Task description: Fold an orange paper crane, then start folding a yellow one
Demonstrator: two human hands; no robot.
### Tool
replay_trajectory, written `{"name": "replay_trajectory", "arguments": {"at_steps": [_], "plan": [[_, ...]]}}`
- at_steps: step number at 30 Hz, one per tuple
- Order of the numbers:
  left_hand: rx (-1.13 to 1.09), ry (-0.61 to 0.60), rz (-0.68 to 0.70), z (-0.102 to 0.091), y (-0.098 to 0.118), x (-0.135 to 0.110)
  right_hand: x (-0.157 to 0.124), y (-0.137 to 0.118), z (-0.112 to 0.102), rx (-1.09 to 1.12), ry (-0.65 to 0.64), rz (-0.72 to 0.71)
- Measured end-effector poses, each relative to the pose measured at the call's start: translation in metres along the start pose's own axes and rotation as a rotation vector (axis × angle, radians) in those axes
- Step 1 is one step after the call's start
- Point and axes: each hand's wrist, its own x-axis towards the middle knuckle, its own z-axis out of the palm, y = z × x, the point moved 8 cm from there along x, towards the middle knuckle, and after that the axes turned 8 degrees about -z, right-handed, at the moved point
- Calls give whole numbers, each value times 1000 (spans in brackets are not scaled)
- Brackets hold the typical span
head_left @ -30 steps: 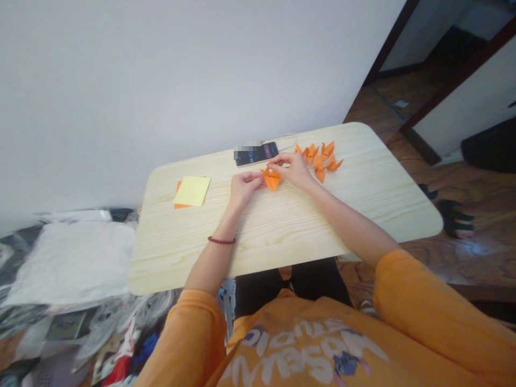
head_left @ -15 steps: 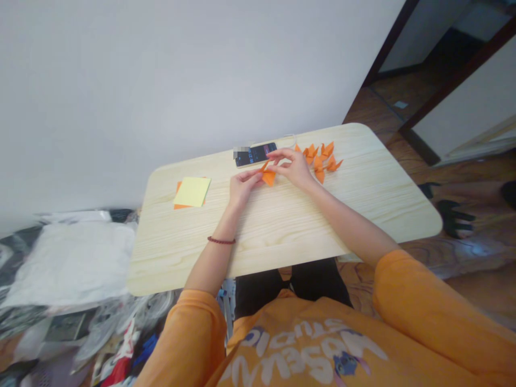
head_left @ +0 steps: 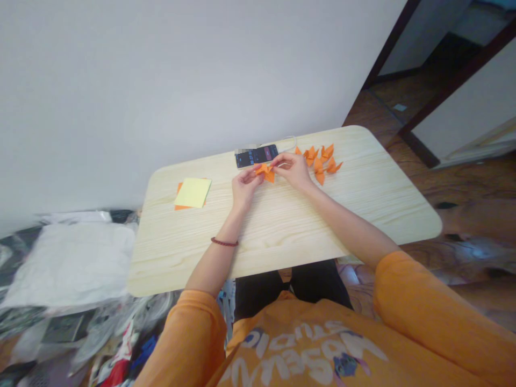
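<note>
Head view: left fingers (head_left: 253, 174) and right fingers (head_left: 279, 161) pinching opposite ends of a folded orange paper piece (head_left: 266, 173), over the pale wood counter (head_left: 282, 226). Long axis roughly side to side, points toward each hand; fold probably unfinished, though fingers hide the creases. Next crease calling for both pinches held. Just behind, a smartphone (head_left: 256, 156); to the right, small orange origami figures (head_left: 320, 161).

Free room: wood tabletop (head_left: 306, 231) between the hands and its near edge.
Far side: smartphone (head_left: 257, 156) just beyond the hands.
Right: folded orange paper pieces (head_left: 322, 162) beside the right hand (head_left: 294, 170).
Left: yellow sticky notes (head_left: 192, 192) near the left hand (head_left: 245, 185).
</note>
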Motion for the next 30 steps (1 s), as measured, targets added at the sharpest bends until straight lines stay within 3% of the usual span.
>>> {"name": "replay_trajectory", "arguments": {"at_steps": [4,14,17,22,27,30], "plan": [[70,34,61,0,4,-1,-1,-2,3,-15,-22,-9],[111,74,154,4,10,-10,-2,-1,-1,29,71,18],[85,30,143,9,12,-12,-1,-1,-5,18,115,16],[-150,-52,116,9,11,-10,1,-1,-6,12,107,-18],[-189,47,43,-1,2,-2,0,-11,2,18,17,-116],[-216,24,0,-1,0,1,-2,-17,5,19,-17,-148]]}}
